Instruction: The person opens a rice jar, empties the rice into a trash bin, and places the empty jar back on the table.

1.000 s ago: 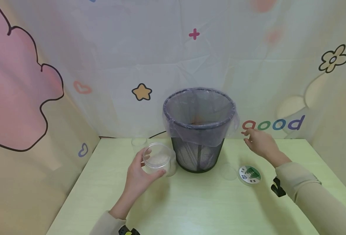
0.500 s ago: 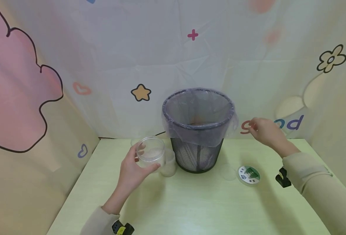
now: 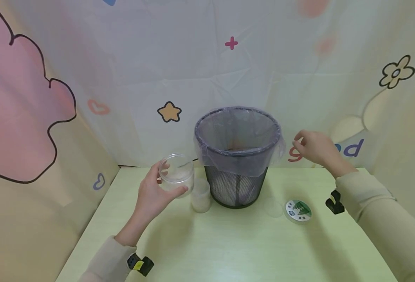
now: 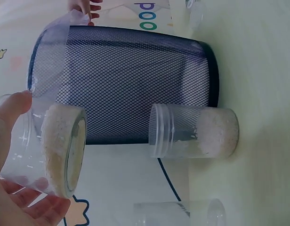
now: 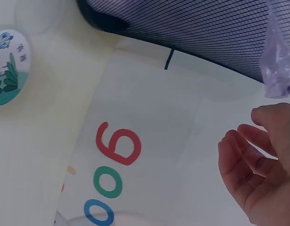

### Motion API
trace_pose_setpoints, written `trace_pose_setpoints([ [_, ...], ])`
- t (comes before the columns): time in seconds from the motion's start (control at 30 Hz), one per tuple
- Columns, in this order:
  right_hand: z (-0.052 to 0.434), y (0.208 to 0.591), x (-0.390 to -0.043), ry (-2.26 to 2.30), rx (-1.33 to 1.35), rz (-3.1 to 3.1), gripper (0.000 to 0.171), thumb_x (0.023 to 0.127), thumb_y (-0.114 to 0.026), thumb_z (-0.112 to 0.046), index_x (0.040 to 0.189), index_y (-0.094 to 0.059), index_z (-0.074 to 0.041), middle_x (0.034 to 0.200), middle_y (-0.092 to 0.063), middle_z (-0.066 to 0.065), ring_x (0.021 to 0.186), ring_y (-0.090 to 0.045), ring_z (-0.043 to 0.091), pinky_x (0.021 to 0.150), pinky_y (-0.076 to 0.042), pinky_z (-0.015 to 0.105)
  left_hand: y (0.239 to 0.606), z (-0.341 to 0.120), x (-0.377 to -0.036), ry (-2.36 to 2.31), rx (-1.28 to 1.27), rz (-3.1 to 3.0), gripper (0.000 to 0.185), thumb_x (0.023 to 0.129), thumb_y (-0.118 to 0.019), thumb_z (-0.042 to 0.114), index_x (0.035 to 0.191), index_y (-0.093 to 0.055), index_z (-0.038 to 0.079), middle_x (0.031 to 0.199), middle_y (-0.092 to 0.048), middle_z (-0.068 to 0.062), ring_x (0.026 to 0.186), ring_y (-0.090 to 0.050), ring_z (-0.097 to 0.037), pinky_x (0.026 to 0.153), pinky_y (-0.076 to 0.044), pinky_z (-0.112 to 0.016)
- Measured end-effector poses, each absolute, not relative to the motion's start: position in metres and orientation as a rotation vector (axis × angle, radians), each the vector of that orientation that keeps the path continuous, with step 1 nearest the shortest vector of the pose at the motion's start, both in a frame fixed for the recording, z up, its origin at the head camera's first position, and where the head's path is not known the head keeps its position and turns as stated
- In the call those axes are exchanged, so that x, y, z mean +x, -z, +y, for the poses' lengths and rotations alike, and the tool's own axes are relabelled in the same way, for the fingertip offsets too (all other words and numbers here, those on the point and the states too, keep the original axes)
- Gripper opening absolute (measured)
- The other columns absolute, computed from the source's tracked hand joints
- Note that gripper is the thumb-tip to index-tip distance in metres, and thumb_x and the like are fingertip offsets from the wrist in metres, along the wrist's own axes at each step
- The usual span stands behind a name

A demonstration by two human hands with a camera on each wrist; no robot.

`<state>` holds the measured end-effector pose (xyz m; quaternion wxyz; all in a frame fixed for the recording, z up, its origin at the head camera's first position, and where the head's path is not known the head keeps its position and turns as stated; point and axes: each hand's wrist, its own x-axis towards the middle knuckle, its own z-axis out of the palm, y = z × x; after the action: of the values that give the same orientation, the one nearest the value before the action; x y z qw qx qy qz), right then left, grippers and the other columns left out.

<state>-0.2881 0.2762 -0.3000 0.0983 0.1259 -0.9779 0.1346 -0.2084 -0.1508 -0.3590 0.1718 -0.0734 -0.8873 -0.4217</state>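
Our left hand grips a clear jar near the mesh bin. Our right hand hangs free, fingers loosely curled, right of the bin.

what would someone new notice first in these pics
Probably the black mesh bin with its purple liner, near the middle of the head view. Left of it, the left hand holds a clear jar; right of it, the raised right hand holds nothing and a printed disc lies on the table.
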Motion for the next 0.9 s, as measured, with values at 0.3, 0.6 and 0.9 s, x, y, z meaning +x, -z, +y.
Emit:
trace_pose_setpoints([
  [0.3,0.26,0.278,-0.291,-0.476,0.33,-2.92,0.032,0.093,-0.046,-0.021,0.11,-0.057,0.004,0.098,-0.064,0.026,0.073,-0.062,0.03,0.058,-0.048,0.038,0.345,-0.153,-0.216,1.168,-0.205,-2.53,0.089,0.064,-0.082,0.038,0.136,-0.038,0.011,0.128,-0.051,-0.004,0.11,-0.05,-0.025,0.086,-0.046,-0.041],
  [0.6,0.247,0.26,-0.287,-0.746,0.218,-2.916,0.041,0.094,-0.042,-0.026,0.118,-0.054,0.005,0.103,-0.063,0.026,0.064,-0.066,0.02,0.06,-0.047,0.032,0.337,-0.154,-0.223,1.188,-0.135,-2.559,0.091,0.065,-0.08,0.042,0.138,-0.035,0.012,0.129,-0.049,-0.005,0.115,-0.049,-0.029,0.088,-0.046,-0.045],
  [0.9,0.235,0.25,-0.289,-1.198,0.087,-2.923,0.048,0.095,-0.041,-0.028,0.128,-0.043,0.008,0.119,-0.054,0.031,0.09,-0.067,0.026,0.075,-0.055,0.035,0.33,-0.155,-0.231,1.159,-0.095,-2.57,0.085,0.065,-0.079,0.045,0.132,-0.037,0.013,0.13,-0.048,-0.009,0.114,-0.049,-0.031,0.086,-0.046,-0.049],
])
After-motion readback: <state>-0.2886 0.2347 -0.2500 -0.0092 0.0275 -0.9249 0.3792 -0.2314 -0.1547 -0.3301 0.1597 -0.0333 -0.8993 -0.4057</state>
